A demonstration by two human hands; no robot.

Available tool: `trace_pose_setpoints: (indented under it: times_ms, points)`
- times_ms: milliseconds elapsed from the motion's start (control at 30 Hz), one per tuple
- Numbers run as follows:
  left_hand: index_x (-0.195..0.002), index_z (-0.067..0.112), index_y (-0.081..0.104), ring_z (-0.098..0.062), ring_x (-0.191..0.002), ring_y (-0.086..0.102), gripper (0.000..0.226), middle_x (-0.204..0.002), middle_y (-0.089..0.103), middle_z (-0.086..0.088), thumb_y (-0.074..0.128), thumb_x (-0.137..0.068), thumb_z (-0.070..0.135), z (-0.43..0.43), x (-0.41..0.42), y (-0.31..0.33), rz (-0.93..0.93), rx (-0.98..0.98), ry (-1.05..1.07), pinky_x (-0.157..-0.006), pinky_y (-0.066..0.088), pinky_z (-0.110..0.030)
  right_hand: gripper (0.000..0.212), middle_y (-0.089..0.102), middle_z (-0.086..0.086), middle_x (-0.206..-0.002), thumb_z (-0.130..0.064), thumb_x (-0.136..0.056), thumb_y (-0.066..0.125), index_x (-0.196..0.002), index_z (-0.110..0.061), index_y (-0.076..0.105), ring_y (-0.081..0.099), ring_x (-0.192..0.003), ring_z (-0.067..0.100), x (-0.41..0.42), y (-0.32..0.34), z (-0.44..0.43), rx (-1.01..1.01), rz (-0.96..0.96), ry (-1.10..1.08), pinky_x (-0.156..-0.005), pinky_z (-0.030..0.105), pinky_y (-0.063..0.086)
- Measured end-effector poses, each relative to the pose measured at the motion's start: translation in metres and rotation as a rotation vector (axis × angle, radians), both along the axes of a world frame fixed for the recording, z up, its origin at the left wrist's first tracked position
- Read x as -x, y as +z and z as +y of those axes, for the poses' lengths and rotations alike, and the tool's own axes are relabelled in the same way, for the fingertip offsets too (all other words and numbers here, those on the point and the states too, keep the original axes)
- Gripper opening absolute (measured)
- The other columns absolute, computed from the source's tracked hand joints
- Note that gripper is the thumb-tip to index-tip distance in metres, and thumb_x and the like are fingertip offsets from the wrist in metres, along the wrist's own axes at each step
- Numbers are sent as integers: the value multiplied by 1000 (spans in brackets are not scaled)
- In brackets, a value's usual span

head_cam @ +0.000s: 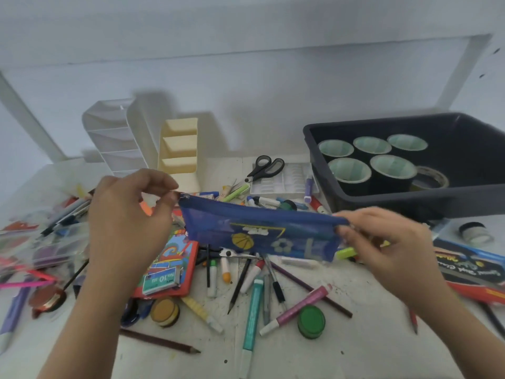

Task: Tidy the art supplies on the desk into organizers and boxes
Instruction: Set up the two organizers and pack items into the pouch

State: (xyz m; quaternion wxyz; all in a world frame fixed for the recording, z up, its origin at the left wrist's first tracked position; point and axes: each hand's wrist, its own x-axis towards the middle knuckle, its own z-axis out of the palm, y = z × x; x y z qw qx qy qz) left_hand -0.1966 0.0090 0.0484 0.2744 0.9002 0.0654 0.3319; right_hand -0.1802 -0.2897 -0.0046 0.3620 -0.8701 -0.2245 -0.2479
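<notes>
We hold a blue mesh zip pouch (259,231) stretched between both hands, lifted above the cluttered worktop (355,351). Our left hand (128,214) pinches the pouch's upper left corner at the zipper end between thumb and curled fingers. Our right hand (382,242) grips the pouch's right end, fingers curled round the edge. Below the pouch lie scattered pens, markers and pencils, with a green paint pot (311,321) near the front and a box of staples (161,280) on a red booklet. At the back stand a white organizer (114,132) and a cream organizer (179,151) side by side, with scissors (266,166) to their right. A black bin (410,203) at the right holds five cups (349,169).
</notes>
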Motion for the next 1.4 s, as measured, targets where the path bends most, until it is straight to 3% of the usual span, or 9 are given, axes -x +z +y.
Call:
trace_pose_setpoints:
  times_ms: [133,267,367,500,667,733,900,1167,1400]
  points:
    - [-83,34,63,10,-72,50,22,-73,58,26,66,-81,12,-22,-18,24,-74,56,-160,-66,31,-2,22,63,-6,-80,-7,-83,67,-104,-15,68,55,-74,-10,-22,28,-25,-54,-163,-101,-65,0,42]
    - [-82,31,65,18,-61,47,22,-68,59,22,65,-80,10,-56,-51,51,-70,106,-310,-64,32,-5,18,61,-32,-80,-46,-90,55,-106,-45,65,58,-70,-8,-52,52,-62,-217,-142,-206,-62,14,49]
    - [-84,33,70,16,-55,45,20,-66,61,20,64,-80,14,-88,-73,59,-15,107,-388,-65,33,-10,13,65,-25,-72,-48,-88,53,-94,-55,62,61,-57,-1,-79,57,-94,-297,-76,-319,-52,27,54]
    - [-90,25,76,9,-61,52,21,-81,70,9,60,-83,12,-140,-98,54,79,56,-486,-63,33,2,18,67,-13,-70,-44,-78,51,-86,-50,66,65,-59,1,-102,61,-135,-383,9,-443,-66,28,58]
    - [-94,19,75,-1,-76,54,23,-96,72,5,56,-87,9,-181,-123,33,208,43,-554,-77,41,-16,25,64,4,-83,-22,-85,52,-100,-14,71,65,-83,21,-116,50,-152,-250,13,-577,-88,20,48]
    - [-94,19,75,0,-70,52,22,-95,71,5,56,-88,9,-189,-130,22,241,12,-578,-73,41,-17,24,63,4,-87,-12,-89,53,-106,-6,70,60,-88,18,-119,43,-157,-211,31,-617,-85,6,40]
    - [-85,23,77,0,-66,52,21,-78,67,13,60,-84,11,-201,-144,2,297,-45,-589,-65,41,-16,24,63,4,-92,-8,-91,52,-107,-10,69,59,-91,20,-123,33,-165,-207,166,-626,-80,23,42]
    - [-77,25,74,-1,-67,53,20,-58,48,23,61,-82,10,-203,-154,-20,363,-114,-552,-65,46,-21,22,68,10,-111,-16,-91,59,-110,-14,70,58,-105,24,-122,25,-173,-5,346,-681,-86,25,33]
    - [-80,23,74,0,-65,49,20,-62,49,22,60,-83,10,-199,-155,-20,360,-113,-539,-60,39,-16,17,62,4,-91,-15,-89,60,-101,-12,72,50,-77,13,-121,22,-177,57,434,-647,-70,25,38]
